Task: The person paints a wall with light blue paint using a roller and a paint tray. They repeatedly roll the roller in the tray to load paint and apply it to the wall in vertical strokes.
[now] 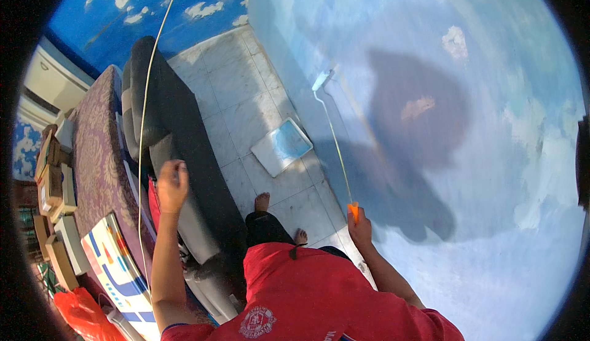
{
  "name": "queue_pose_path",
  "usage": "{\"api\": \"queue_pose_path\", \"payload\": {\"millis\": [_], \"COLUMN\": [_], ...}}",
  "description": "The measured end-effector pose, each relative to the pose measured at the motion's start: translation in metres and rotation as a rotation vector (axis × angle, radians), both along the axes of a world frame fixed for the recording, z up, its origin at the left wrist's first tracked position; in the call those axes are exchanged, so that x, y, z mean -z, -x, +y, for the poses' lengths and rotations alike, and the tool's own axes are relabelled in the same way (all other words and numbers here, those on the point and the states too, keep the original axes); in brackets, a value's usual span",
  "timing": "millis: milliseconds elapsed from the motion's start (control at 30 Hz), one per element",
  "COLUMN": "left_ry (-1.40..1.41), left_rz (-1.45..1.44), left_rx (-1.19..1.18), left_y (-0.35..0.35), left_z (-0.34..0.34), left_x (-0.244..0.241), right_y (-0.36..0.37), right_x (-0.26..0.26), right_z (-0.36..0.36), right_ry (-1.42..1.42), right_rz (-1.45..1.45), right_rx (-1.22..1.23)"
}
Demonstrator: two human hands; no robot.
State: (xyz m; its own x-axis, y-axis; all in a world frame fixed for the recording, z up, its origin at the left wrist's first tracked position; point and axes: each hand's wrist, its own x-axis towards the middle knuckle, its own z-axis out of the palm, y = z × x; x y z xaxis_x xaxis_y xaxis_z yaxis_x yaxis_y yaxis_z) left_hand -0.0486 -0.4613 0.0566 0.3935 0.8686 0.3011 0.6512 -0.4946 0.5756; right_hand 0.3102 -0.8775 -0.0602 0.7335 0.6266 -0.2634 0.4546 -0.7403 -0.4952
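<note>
My right hand (360,227) is closed around the orange handle of a paint roller (341,149). The roller's thin frame reaches up and away, and its pale blue head lies at the light blue wall (488,156). Over the grey sofa my left hand (172,186) is raised, fingers curled loosely, and I see nothing in it. On the tiled floor near the foot of the wall sits a white paint tray (275,168) with light blue paint at one end. Shadows fall across the painted wall, which shows pale patches.
A dark grey sofa (198,156) lies along the left, with a patterned mattress (99,147) behind it. A pale cable (144,101) hangs in front of them. Cardboard boxes (51,189) and a red plastic bag (85,315) are further left. My bare feet stand on the tiles.
</note>
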Motion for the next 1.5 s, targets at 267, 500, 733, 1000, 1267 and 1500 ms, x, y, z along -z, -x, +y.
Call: {"api": "queue_pose_path", "payload": {"millis": [267,500,733,1000,1267,1500], "left_ry": [-0.167,-0.155,-0.241,-0.240,-0.228,-0.184], "left_rz": [0.250,0.371,0.415,0.384,0.344,0.317], "left_rx": [0.019,-0.004,-0.039,-0.116,-0.131,-0.138], "left_y": [0.025,0.046,0.037,0.038,0.041,0.043], "left_z": [-0.024,-0.022,-0.039,-0.037,-0.037,-0.034], "left_x": [0.101,0.136,0.145,0.155,0.156,0.153], "right_y": [0.013,0.016,-0.026,-0.011,0.031,-0.033], "right_x": [0.013,0.021,0.047,0.061,0.048,0.085], "right_z": [-0.018,-0.031,0.077,0.020,-0.096,0.067], "right_ry": [-0.170,-0.103,-0.199,-0.169,-0.142,-0.189], "right_rz": [-0.058,-0.092,-0.185,-0.125,-0.045,-0.014], "right_rx": [0.095,0.174,0.144,0.190,0.316,0.285]}}
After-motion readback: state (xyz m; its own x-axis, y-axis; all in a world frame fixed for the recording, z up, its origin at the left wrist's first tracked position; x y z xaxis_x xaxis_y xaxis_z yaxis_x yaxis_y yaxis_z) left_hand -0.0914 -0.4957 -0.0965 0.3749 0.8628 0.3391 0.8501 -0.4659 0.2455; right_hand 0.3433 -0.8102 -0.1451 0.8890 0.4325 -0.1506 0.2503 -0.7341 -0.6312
